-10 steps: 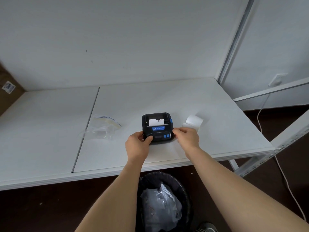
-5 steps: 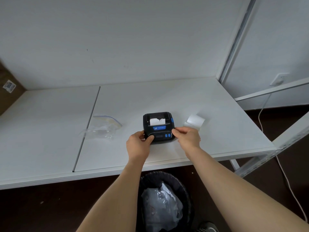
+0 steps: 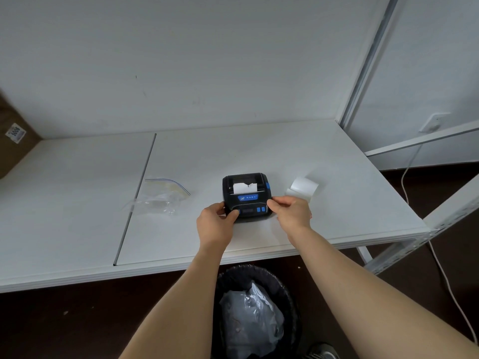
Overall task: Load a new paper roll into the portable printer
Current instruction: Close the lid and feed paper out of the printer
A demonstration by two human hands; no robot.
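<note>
A small black portable printer (image 3: 246, 195) with blue buttons sits on the white table (image 3: 259, 151) near its front edge. A torn white paper end (image 3: 245, 188) sticks out of its slot at the top. My left hand (image 3: 215, 224) grips the printer's near left corner, thumb on the front panel. My right hand (image 3: 291, 212) holds the near right corner, thumb on top. A white paper roll (image 3: 303, 187) lies on the table just right of the printer, beyond my right hand.
An empty clear zip bag (image 3: 160, 195) lies left of the printer, by the seam between the two tabletops. A black bin (image 3: 259, 314) with a plastic liner stands under the table's front edge. A white cable (image 3: 440, 268) hangs at the right by the metal frame.
Both hands keep hold of the printer's near corners. Nothing has visibly moved besides a slight shift of the camera.
</note>
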